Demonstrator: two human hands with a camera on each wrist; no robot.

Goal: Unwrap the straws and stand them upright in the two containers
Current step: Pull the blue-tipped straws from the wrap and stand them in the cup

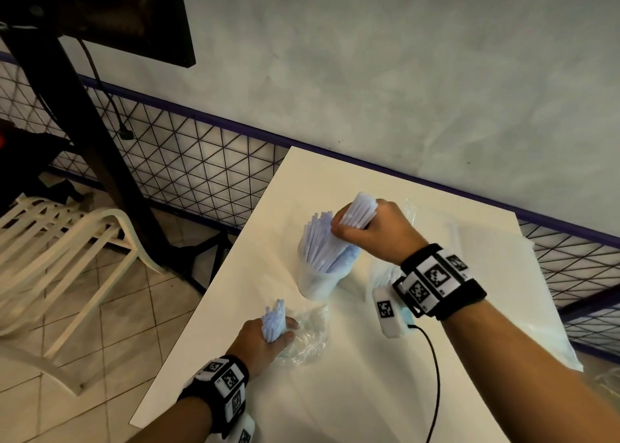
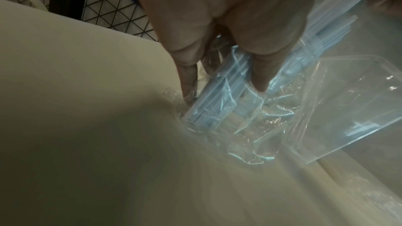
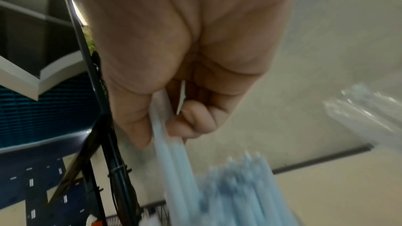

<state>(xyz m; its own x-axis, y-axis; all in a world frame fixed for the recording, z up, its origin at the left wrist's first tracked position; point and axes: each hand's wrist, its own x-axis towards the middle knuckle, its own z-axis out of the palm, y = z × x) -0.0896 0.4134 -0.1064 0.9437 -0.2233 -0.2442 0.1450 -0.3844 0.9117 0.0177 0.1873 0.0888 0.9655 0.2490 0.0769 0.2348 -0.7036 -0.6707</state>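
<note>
hands (image 1: 375,231) around straw bundles (image 1: 359,211)

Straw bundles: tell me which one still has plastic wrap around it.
The left hand's bundle, held by the left hand: crumpled clear wrap clings round its lower end. The right hand's bundle shows none.

We curl our right hand (image 1: 372,232) into a fist, thumb and fingers (image 3: 195,123) wrapped round a bundle of straws (image 1: 359,211) whose ends jut out above the knuckles and below the little finger. Our left hand (image 1: 265,342) grips a smaller bunch of straws (image 1: 274,318), its fingertips (image 2: 260,82) pressing down through crinkled wrapper. Both wrists wear banded marker cuffs, forearms bare.
</note>
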